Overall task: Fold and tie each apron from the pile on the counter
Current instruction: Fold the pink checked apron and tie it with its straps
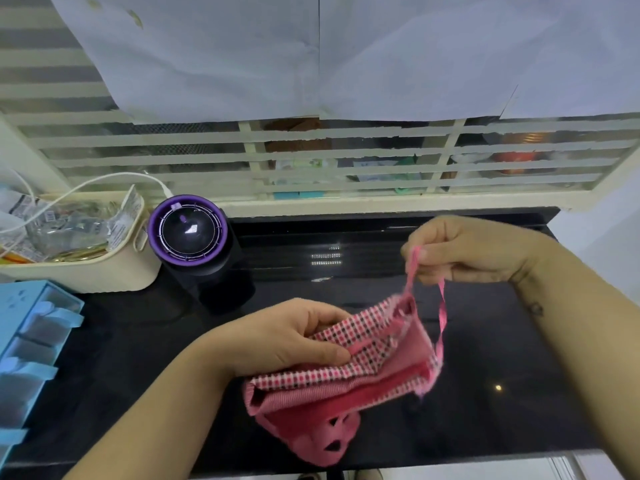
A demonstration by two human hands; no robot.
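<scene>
The left hand (287, 337) grips the folded pink checked apron (346, 379) at its left end, thumb on top, over the black counter (502, 341). The right hand (467, 251), higher and to the right, pinches a thin pink tie (442, 306) that loops down to the apron's right end. Beyond the left hand stands a black device with a purple rim (188, 230), just beside a cream basket (104, 275) of packets (a white cable (104, 180) arcs over it). A blue drawer unit (31, 341) is cut off at the left edge. Behind, paper sheets (242, 53) cover the upper part of a barred window (346, 152); the things past the bars are too blurred to name, and the apron's right edge is smeared
</scene>
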